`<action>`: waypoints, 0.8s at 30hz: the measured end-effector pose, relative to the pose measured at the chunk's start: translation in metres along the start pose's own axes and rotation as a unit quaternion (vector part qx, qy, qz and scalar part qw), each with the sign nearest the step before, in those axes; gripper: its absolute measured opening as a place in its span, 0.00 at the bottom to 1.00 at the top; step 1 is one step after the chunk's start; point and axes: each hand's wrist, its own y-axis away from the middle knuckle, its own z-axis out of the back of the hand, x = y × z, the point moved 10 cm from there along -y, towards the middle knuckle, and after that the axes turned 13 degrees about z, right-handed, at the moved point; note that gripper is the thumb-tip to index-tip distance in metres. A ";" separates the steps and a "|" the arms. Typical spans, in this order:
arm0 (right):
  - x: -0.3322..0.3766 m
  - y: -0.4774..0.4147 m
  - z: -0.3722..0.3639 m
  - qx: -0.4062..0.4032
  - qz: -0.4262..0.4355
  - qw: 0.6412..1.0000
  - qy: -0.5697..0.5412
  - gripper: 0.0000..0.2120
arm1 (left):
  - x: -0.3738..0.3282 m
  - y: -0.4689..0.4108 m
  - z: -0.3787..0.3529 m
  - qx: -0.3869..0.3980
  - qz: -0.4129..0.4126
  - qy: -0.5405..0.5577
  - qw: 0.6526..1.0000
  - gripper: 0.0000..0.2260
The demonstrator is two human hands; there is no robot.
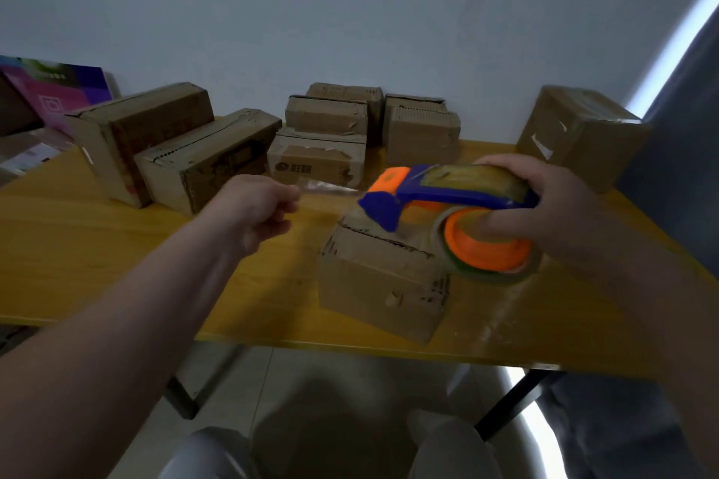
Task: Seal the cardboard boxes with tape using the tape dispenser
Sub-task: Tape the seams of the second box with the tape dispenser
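The tape dispenser (447, 202), blue and orange, is hanging in the air just above a small cardboard box (383, 276) that is sitting near the front edge of the yellow tabletop (97, 245). The right hand (544, 206) is gripping it, fingers wrapping over the tape roll (490, 245) on top and the thumb pressing against the orange hub underneath. A clear strip of tape (330, 188) is stretching leftward from the dispenser's blue nose, level above the tabletop. The left hand (260, 212) is pinching the free end of that strip between thumb and fingertips, the rest of the fingers curling in. The small box's top flaps are looking rough and torn along the seam, and the strip is not touching them.

Moving outward: two long boxes (175, 151) are lying side by side at the left rear of the tabletop. A cluster of smaller boxes (362, 128) is stacking up against the wall at centre rear, some carrying torn tape. One larger box (583, 132) is standing at the right rear corner. A purple printed carton (58, 89) is showing at the far left edge, beside the long boxes.
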 end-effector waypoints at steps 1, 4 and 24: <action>-0.002 0.002 0.006 -0.008 -0.006 1.000 -0.001 0.25 | 0.000 -0.003 0.005 0.001 -0.001 0.001 1.000 0.04; -0.005 0.007 0.010 -0.002 -0.016 1.000 -0.005 0.25 | 0.004 -0.007 0.004 0.014 -0.004 -0.002 1.000 0.05; -0.048 0.042 0.002 -0.059 -0.056 0.992 -0.093 0.29 | 0.041 -0.028 -0.025 0.041 0.038 0.033 0.998 0.07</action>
